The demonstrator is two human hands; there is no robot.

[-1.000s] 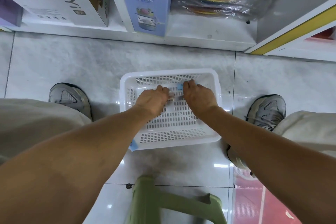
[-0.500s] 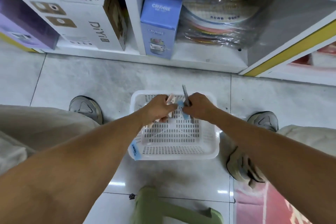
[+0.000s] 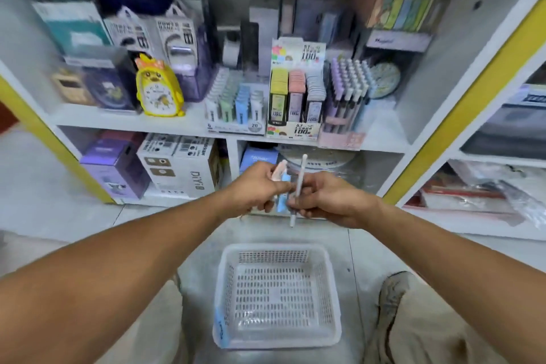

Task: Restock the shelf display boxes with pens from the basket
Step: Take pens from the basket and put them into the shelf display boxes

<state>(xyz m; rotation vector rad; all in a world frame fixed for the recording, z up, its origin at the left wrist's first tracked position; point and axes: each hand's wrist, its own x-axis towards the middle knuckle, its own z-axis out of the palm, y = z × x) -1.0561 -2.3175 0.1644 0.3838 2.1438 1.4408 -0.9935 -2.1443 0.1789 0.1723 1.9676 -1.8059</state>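
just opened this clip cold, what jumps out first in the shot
The two hands meet mid-frame above the floor: the left hand grips a few small pink and blue items, and the right hand holds a white pen nearly upright. Below them a white plastic basket sits on the floor with nothing visible inside. Behind, a bright yellow duck clock stands out on the crowded shelf, left of the pen display boxes.

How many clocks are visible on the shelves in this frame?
2. A yellow duck-shaped alarm clock stands left of the pen displays on the middle shelf; a round pale clock sits behind the purple pen display. Others may be hidden.
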